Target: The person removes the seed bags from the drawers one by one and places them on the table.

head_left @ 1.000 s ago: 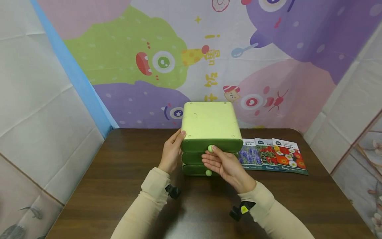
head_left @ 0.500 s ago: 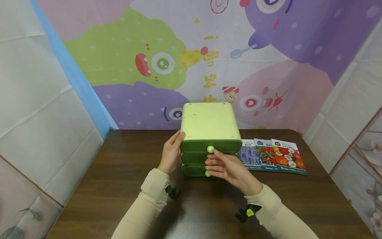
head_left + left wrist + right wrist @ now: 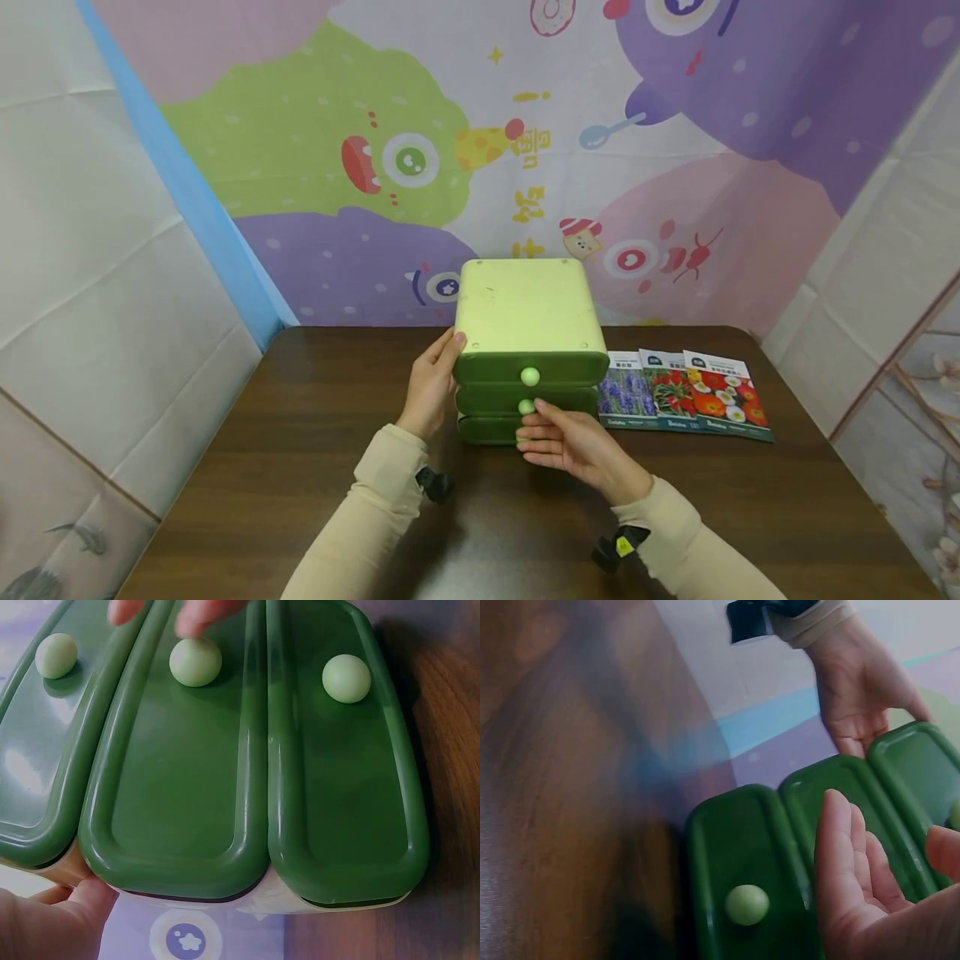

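A small cabinet (image 3: 528, 304) with a pale yellow-green body and three dark green drawers stands on the table. My left hand (image 3: 429, 383) rests against its left side, thumb at the upper front corner. In front of the drawers is my right hand (image 3: 581, 446), palm turned inward and fingers extended. Its thumb and index fingertips are at the middle drawer's round light green knob (image 3: 195, 662), with a gap between them. The top knob (image 3: 529, 377) stands free above. The bottom knob (image 3: 747, 904) is hidden by the right hand in the head view.
Three flower-picture packets (image 3: 686, 393) lie overlapping to the right of the cabinet. The dark wooden table (image 3: 300, 500) reaches back to a cartoon-printed cloth (image 3: 315, 142). Light tile-patterned sheets (image 3: 90, 250) hang at both sides.
My right hand has moved from the top drawer's knob down to the middle drawer's knob. The left hand and the cabinet stay where they were.
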Demonstrator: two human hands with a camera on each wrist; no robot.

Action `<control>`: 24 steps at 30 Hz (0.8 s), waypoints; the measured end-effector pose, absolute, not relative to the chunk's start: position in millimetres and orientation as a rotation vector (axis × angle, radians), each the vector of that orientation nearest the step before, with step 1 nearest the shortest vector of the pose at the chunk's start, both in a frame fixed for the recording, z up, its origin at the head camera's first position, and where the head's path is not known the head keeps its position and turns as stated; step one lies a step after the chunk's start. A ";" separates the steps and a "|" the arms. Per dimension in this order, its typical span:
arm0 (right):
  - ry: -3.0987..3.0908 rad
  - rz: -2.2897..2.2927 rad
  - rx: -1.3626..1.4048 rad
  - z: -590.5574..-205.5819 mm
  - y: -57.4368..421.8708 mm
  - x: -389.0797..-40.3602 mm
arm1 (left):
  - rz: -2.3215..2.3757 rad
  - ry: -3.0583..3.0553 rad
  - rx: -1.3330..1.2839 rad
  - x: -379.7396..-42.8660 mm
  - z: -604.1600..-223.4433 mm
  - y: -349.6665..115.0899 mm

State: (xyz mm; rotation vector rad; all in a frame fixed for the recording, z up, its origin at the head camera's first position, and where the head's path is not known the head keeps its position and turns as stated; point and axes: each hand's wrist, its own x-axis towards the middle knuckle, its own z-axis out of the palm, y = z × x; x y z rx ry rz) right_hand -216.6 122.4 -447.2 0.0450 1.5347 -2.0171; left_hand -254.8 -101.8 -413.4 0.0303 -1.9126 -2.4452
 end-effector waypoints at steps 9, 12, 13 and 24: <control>1.515 -2.046 0.066 -460.8 119.2 -221.2 | -2.448 -1.912 0.026 -254.3 -412.4 -101.2; 1.493 -2.079 0.075 -461.7 117.7 -223.6 | -2.450 -1.916 0.026 -253.7 -412.2 -101.4; 1.487 -2.085 0.078 -461.7 117.0 -224.1 | -2.448 -1.919 0.024 -253.6 -412.2 -101.5; 1.484 -2.124 0.111 -462.4 108.9 -227.0 | -2.419 -1.958 0.014 -253.7 -409.7 -101.8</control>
